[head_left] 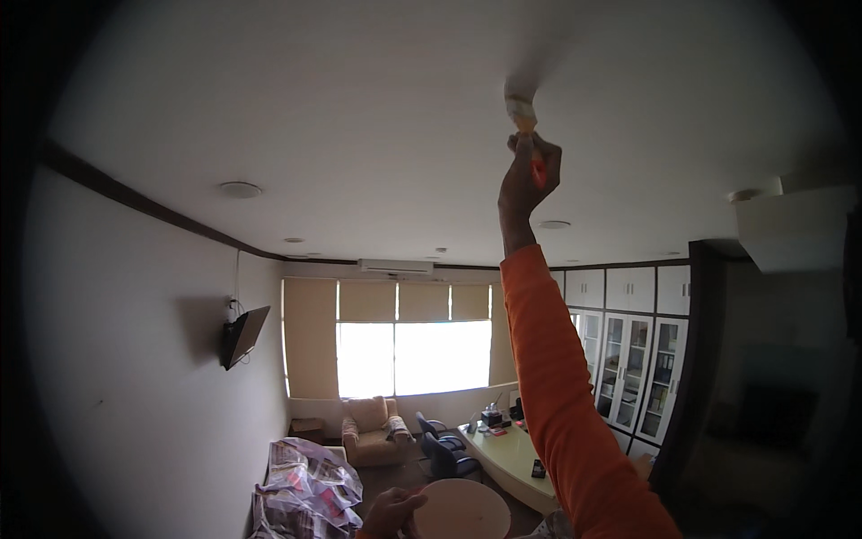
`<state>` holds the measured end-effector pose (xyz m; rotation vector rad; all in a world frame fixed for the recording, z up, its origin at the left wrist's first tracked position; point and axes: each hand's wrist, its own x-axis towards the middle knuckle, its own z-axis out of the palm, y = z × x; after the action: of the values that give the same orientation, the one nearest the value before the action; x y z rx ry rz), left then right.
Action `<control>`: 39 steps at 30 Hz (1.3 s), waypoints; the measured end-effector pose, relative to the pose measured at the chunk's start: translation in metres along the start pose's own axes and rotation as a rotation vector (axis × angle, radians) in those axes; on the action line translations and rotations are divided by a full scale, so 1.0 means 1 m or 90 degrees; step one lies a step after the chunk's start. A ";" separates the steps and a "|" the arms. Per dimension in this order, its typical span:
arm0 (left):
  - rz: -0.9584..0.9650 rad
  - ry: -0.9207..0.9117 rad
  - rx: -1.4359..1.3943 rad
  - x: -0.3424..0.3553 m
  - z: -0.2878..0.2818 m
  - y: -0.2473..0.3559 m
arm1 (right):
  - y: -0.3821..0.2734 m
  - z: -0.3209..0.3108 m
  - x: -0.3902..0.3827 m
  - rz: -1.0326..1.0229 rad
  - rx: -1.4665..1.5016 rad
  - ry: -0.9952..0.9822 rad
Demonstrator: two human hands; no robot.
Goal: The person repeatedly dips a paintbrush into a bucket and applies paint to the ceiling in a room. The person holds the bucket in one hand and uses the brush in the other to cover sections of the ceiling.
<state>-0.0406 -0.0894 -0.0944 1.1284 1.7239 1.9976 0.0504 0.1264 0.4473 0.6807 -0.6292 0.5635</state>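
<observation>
My right hand, at the end of an orange sleeve, is raised to the white ceiling, gripping the orange handle of a paintbrush whose pale head is against the ceiling. Low in the picture, my left hand is closed on the near-left rim of a round, pale container, which looks like a paint pot or its lid.
Below are an armchair, office chairs, a desk and covered furniture. A screen hangs on the left wall; glass-door cabinets line the right. A boxy white fitting juts from the ceiling.
</observation>
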 end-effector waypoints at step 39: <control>-0.058 -0.021 -0.024 0.008 -0.005 0.001 | -0.053 0.001 0.054 -0.108 0.174 0.034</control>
<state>-0.0493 -0.0884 -0.0910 1.0460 1.6829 1.9383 0.1209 0.1057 0.4643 0.9624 -0.4433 0.5128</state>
